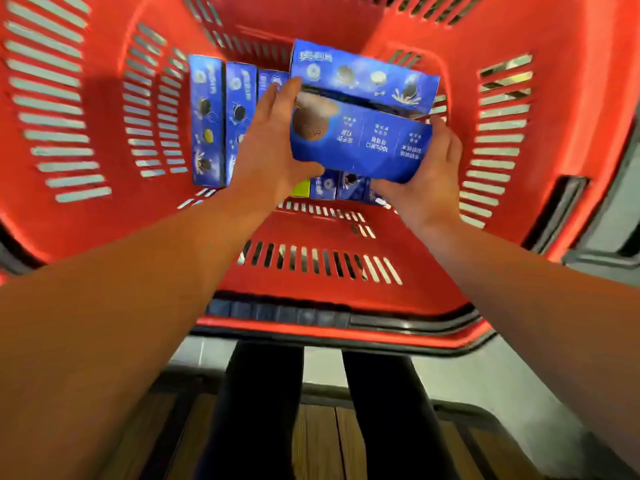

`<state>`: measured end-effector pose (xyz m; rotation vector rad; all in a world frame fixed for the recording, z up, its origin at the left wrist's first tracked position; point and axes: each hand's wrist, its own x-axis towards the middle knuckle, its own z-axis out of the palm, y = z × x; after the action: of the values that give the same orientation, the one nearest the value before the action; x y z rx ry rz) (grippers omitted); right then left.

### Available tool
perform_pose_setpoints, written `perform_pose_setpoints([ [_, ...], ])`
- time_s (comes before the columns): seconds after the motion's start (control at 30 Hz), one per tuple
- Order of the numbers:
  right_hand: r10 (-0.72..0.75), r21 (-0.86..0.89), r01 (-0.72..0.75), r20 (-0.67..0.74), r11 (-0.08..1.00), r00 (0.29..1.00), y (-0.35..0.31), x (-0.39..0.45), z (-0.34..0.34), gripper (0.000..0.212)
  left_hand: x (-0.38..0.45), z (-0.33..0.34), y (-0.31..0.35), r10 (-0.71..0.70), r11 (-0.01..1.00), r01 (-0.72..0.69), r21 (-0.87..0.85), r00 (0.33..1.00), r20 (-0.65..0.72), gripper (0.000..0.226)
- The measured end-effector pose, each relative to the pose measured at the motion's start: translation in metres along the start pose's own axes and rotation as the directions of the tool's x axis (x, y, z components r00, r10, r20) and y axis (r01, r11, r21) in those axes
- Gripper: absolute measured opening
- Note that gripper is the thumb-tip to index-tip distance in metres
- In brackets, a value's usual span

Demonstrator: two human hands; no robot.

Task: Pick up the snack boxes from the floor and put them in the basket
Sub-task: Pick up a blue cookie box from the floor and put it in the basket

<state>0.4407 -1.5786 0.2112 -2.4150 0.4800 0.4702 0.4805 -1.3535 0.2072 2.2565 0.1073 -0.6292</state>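
A deep red plastic shopping basket (398, 32) with slotted walls fills the view from above, its black-edged near rim just in front of the person's dark-clad legs (263, 403), which stand on wooden planks (322, 445). Both bare forearms reach down into it.

Between the two hands, above the basket floor, is a flat rectangular blue cardboard snack box (360, 143) printed with a chocolate cookie and white text, tilted with its broad face toward the camera. A second blue snack box (363, 77) of the same kind sits right behind it; whether the hands carry both or it already rests against the far wall cannot be told.

The left hand (270, 147) presses its palm and straight fingers against the box's left end, thumb under the lower corner. The right hand (433, 178) cups the lower right corner, fingers curled up around the right end.

On the basket floor, a row of blue snack boxes standing on edge (221, 119) lines the left side, and smaller blue box ends (329, 187) beside a yellow one (300, 188) show beneath the held carton.

The carton looks light and stiff, though thin card would likely dent under a hard squeeze, and its glossy print may be somewhat slippery. Holding it at opposite short ends, as here, seems the sound grip; a single hand across the narrow side would probably also serve.
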Motion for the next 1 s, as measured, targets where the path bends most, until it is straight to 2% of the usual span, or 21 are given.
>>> perform_pose_setpoints([
  [0.23,0.062,-0.023,-0.061,0.020,0.998,0.998,0.015,0.048,0.038,0.113,0.036,0.039,-0.029,-0.015,1.000,0.016,0.009,0.995,-0.097,0.103],
  [0.43,0.060,-0.114,-0.049,0.095,0.992,0.994,-0.008,0.019,0.007,0.121,0.013,0.015,-0.010,-0.096,0.995,0.096,-0.010,0.990,-0.099,0.102],
  [0.57,-0.006,-0.205,0.060,0.258,0.977,0.966,-0.061,-0.038,-0.044,0.109,-0.048,-0.038,0.042,-0.122,0.993,0.122,-0.009,0.981,-0.149,0.092],
  [0.7,-0.177,-0.176,0.263,0.391,0.949,0.903,-0.125,-0.105,-0.110,0.103,-0.139,-0.103,0.114,-0.131,0.990,0.122,-0.065,0.976,-0.175,0.077],
  [0.83,-0.300,-0.171,0.414,0.457,0.894,0.837,-0.173,-0.153,-0.164,0.098,-0.225,-0.156,0.152,-0.230,0.973,0.219,-0.075,0.953,-0.199,0.078],
  [0.93,-0.399,-0.183,0.556,0.522,0.811,0.754,-0.211,-0.186,-0.202,0.089,-0.289,-0.196,0.173,-0.326,0.943,0.292,-0.158,0.903,-0.279,0.080],
  [1.0,-0.444,-0.195,0.619,0.539,0.760,0.716,-0.237,-0.209,-0.219,0.089,-0.328,-0.219,0.179,-0.393,0.915,0.342,-0.213,0.875,-0.282,0.088],
])
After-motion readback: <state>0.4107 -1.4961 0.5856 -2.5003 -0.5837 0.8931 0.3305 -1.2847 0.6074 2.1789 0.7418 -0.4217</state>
